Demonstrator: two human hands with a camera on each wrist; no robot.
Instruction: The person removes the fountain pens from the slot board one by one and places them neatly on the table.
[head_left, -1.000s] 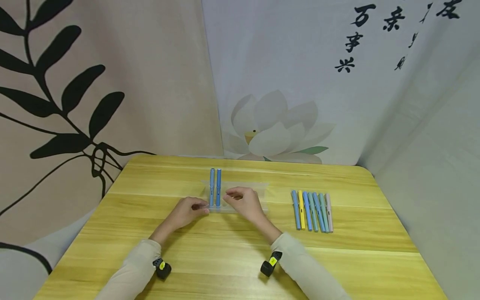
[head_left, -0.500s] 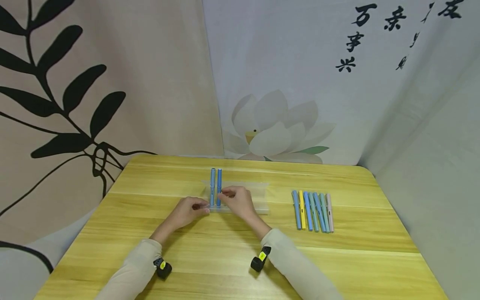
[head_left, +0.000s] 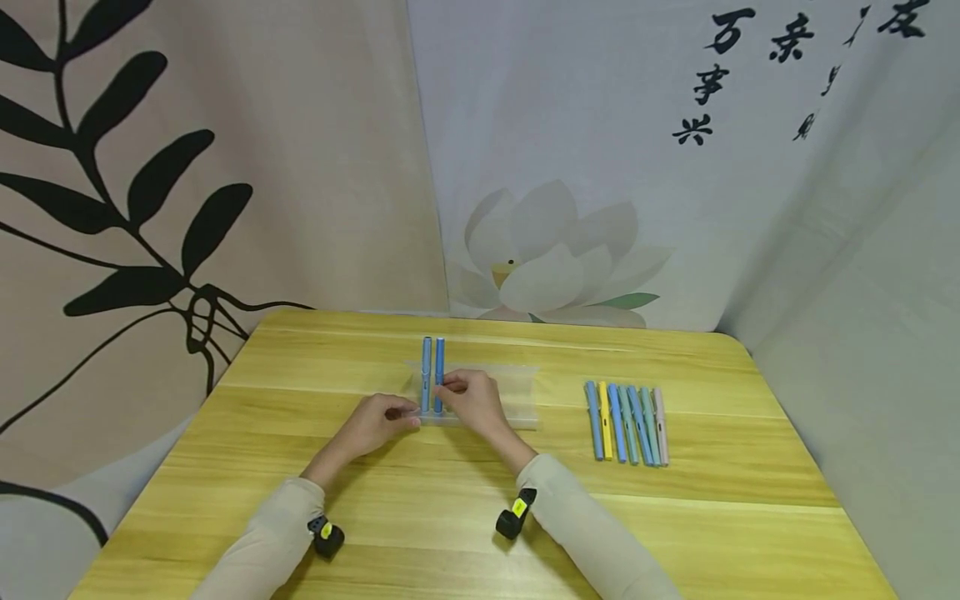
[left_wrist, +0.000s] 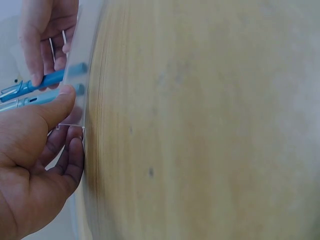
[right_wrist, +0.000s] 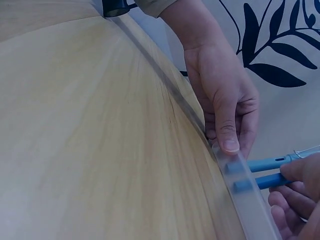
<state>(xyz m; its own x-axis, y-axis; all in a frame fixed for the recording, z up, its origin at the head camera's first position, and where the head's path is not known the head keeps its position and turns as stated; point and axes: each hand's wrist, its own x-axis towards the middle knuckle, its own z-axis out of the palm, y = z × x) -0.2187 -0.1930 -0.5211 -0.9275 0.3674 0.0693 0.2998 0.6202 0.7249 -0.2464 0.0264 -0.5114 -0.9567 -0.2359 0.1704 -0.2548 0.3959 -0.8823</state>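
Observation:
Two blue pens stand side by side at the left end of a clear plastic pen holder (head_left: 517, 396), their lower ends inside its front strip. The left one is the lighter blue pen (head_left: 426, 358); beside it is the darker blue pen (head_left: 439, 354). My left hand (head_left: 384, 419) grips the holder's left end, thumb on the front strip (right_wrist: 252, 210) in the right wrist view. My right hand (head_left: 476, 404) pinches the darker blue pen between thumb and index finger. The left wrist view shows the other right fingers loosely bent behind it.
To the right, a row of several capped pens lies on the wooden table (head_left: 712, 533): a yellow pen (head_left: 604, 421), blue and green ones, and a pale pink pen (head_left: 660, 425) at the end. A printed cloth backdrop (head_left: 337, 167) rises behind the table.
My right hand has moved left from beside the darker blue pen and now pinches it. The left hand has stayed at the holder's end.

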